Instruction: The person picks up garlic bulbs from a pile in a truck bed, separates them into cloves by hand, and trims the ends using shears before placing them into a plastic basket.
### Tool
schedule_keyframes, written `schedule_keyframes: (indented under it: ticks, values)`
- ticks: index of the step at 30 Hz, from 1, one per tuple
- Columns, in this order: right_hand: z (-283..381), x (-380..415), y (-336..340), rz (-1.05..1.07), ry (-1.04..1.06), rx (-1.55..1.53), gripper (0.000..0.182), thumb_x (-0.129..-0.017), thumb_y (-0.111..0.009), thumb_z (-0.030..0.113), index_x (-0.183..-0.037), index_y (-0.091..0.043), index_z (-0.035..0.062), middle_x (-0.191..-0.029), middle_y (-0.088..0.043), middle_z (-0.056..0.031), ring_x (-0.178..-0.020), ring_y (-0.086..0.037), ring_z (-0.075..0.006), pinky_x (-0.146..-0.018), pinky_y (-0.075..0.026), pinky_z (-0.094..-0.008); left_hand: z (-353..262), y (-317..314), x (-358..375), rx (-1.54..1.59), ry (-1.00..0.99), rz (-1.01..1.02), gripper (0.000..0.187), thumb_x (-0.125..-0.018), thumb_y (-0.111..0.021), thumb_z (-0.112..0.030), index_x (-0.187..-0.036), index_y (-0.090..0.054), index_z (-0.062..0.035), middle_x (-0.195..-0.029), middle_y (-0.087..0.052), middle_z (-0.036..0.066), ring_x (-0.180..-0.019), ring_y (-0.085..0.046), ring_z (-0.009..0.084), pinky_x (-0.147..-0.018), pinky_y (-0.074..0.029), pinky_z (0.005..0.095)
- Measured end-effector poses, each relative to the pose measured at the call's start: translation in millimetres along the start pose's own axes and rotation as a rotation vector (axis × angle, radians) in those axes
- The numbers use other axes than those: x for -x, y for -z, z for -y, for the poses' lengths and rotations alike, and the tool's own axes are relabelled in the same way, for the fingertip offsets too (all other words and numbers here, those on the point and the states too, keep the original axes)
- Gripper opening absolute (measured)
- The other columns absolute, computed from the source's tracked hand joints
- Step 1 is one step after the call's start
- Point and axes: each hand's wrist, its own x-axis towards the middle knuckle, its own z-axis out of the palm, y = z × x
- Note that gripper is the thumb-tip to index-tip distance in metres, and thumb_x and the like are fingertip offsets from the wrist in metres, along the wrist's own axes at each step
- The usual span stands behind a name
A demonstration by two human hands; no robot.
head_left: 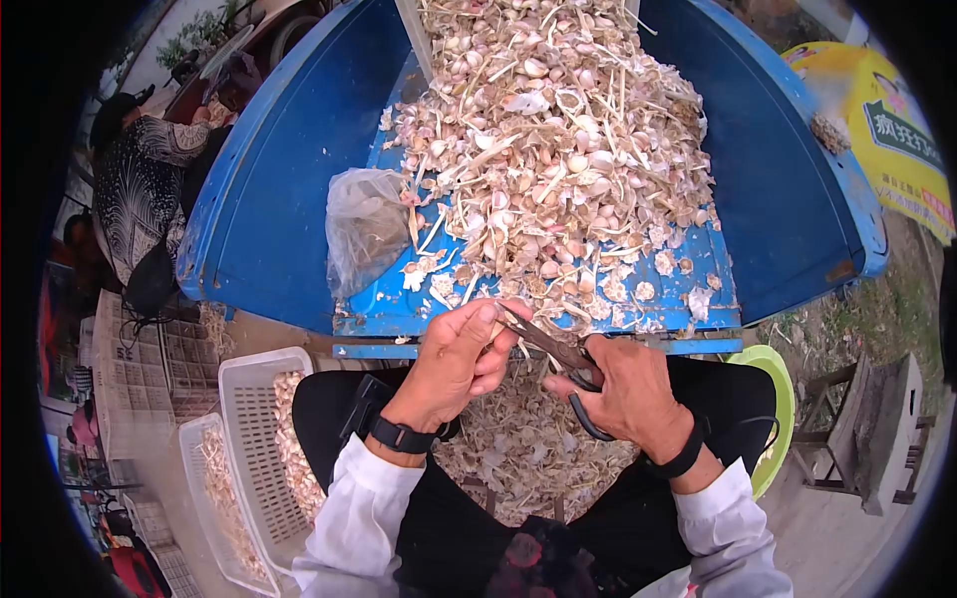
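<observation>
At the far left of my head view I have a co-worker (135, 199) in a dark patterned top, turned partly away, with stacked crates (130, 354) just below. Next come two pale slatted baskets side by side: the outer basket (191, 468) has pale, stringy pieces in it, and the inner basket (249, 429) holds peeled-looking cloves (295, 439) along its right side. A cloudy plastic bag (367, 234) rests on the left part of the blue tray (284, 169), whose raised sides flare outward.

My left hand (454, 349) is closed, thumb and fingers pinched together at the near edge of the tray; I can't make out exactly what small piece sits in that pinch. The scissors (548, 344) run from there to the right, tips right at the left fingertips. Beyond them the garlic heap (578, 149) fills the middle of the tray, loose cloves and dry stems mixed; below, a bed of husks (538, 439) lies between the black-clad knees. My right hand (638, 389) is wrapped around the scissors' handles, one dark loop hanging below the palm.

Further right, a lime-green basin (783, 399) shows past the knee, then a weathered wooden stand (882, 429) on the ground, and a yellow sack (867, 110) higher up, beside the tray's right wall.
</observation>
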Motion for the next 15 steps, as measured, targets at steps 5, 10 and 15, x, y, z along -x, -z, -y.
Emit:
schedule_keyframes:
  ticks: [5, 10, 15]
  values:
    - [-1.2, 1.4, 13.5, 0.352, -0.055, -0.352, 0.055, -0.081, -0.074, 0.05, -0.061, -0.053, 0.0029, -0.048, -0.05, -0.0053, -0.045, -0.054, -0.0179, -0.046, -0.042, -0.031, -8.6, 3.0, 11.4, -0.059, 0.003, 0.101, 0.039, -0.104, -0.046, -0.033, -0.116, -0.055, 0.0023, -0.074, -0.044, -0.002, -0.05, -0.031, 0.0005, -0.039, -0.027, 0.0163]
    - [9.5, 0.9, 26.1, 0.609, -0.246, -1.032, 0.046, -0.086, -0.072, 0.043, -0.065, -0.058, 0.0057, -0.053, -0.052, 0.0023, -0.047, -0.049, -0.0049, -0.043, -0.036, -0.0214, -31.2, 19.7, 65.1, -0.278, -0.217, -0.047, 0.032, -0.101, -0.054, -0.029, -0.11, -0.06, 0.0012, -0.07, -0.045, -0.001, -0.051, -0.034, 0.0028, -0.04, -0.031, 0.0181]
    - [1.1, -9.2, 7.8, 0.192, -0.296, -0.869, 0.027, -0.085, -0.075, 0.025, -0.079, -0.061, 0.002, -0.059, -0.054, 0.0013, -0.055, -0.048, -0.0046, -0.05, -0.038, -0.0237, -59.7, 153.3, 179.2, -0.765, -0.196, -0.72, 0.016, -0.094, -0.062, -0.011, -0.104, -0.067, 0.0005, -0.087, -0.061, 0.003, -0.082, -0.056, 0.009, -0.079, -0.046, 0.0224]
